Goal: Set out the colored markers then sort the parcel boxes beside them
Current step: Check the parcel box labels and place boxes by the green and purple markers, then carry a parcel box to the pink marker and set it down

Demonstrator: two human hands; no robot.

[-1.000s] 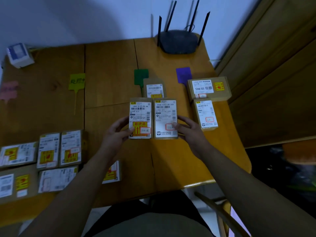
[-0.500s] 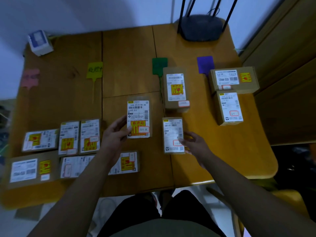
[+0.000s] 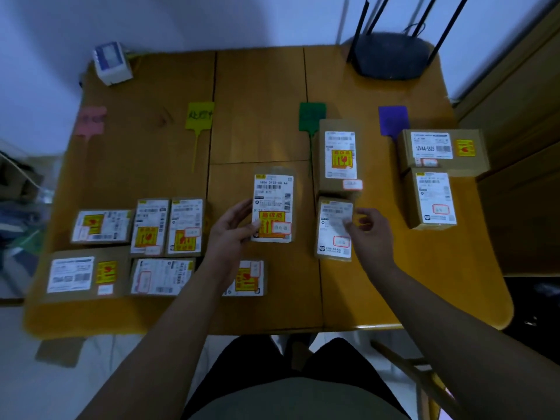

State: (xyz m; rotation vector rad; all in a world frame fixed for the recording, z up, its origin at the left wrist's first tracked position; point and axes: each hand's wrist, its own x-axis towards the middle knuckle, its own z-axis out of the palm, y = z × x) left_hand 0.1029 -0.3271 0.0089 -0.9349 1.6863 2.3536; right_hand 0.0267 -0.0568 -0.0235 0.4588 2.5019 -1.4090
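Observation:
Four flat markers lie in a row on the wooden table: pink, yellow, green and purple. My left hand holds a parcel box with a yellow fragile sticker, lifted above the table's middle. My right hand grips the right edge of a small white-label box. This box lies just below a taller box next to the green marker. Two boxes sit right of the purple marker.
Several other parcel boxes lie at the near left, among them and one under my left forearm. A black router stands at the back right and a small white box at the back left. A chair is near my right leg.
My right hand carried the small white-label box away from the left one and down onto the table below the green marker's box. My left hand kept its box nearly still.

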